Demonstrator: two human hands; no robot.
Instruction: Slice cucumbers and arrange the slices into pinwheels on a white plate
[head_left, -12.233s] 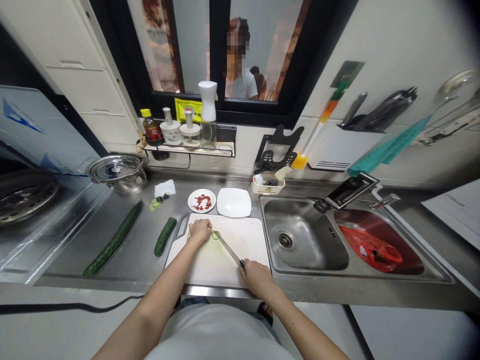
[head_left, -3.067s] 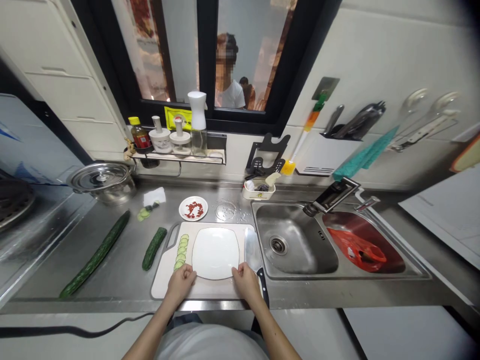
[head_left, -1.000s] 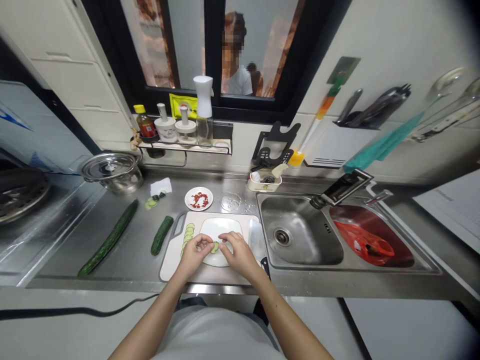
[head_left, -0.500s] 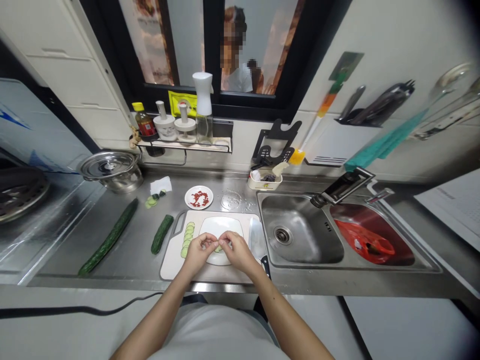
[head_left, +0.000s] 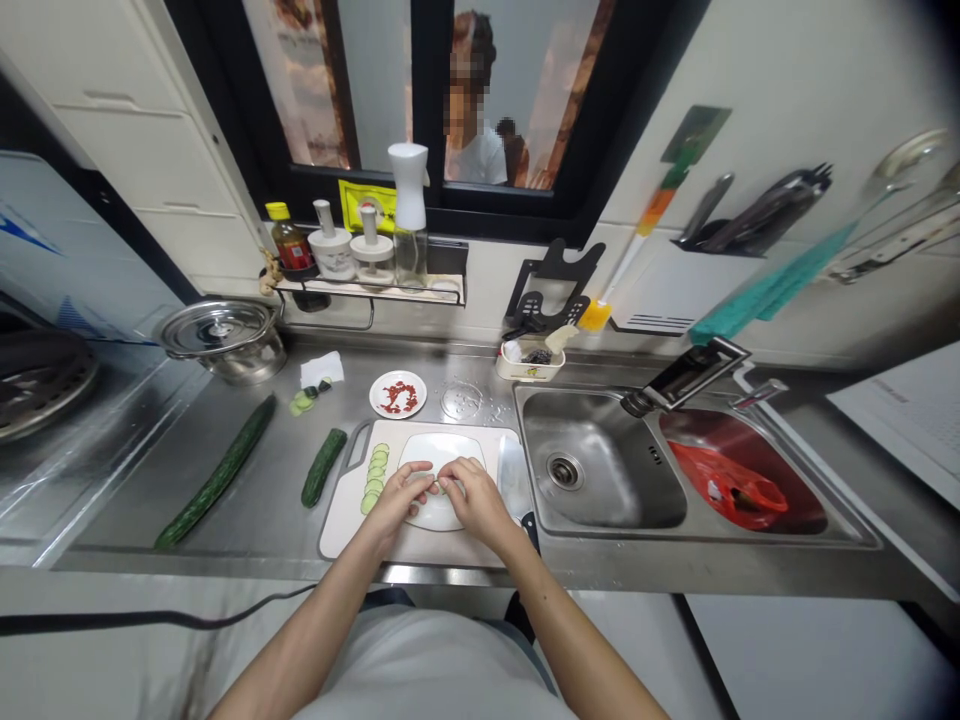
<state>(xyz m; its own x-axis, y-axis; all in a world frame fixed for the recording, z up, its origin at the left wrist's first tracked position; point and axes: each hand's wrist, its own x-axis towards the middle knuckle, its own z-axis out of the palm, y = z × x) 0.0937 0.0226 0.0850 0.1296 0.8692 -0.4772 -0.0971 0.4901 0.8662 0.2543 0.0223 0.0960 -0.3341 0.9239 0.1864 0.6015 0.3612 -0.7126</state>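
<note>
Both hands meet over a white square plate (head_left: 427,450) on the cutting board (head_left: 349,520). My left hand (head_left: 407,492) has its thumb and fingers bent together at the plate's middle. My right hand (head_left: 466,490) pinches close beside it, fingertips nearly touching the left ones. Something small and pale green shows between the fingertips, too hidden to make out. Left of the plate, a row of overlapping cucumber slices (head_left: 375,478) lies on the board. A knife (head_left: 513,475) rests along the board's right side, its black handle toward me.
A short cucumber (head_left: 324,467) and a long one (head_left: 217,472) lie left of the board. Behind it stands a small plate of red pieces (head_left: 376,398). A lidded pot (head_left: 247,355) is back left; the double sink (head_left: 600,500) is right. A person appears in the window.
My left hand's fingers have spread and shifted slightly at the fingertips. My right hand has turned a little, still close to the left over the plate.
</note>
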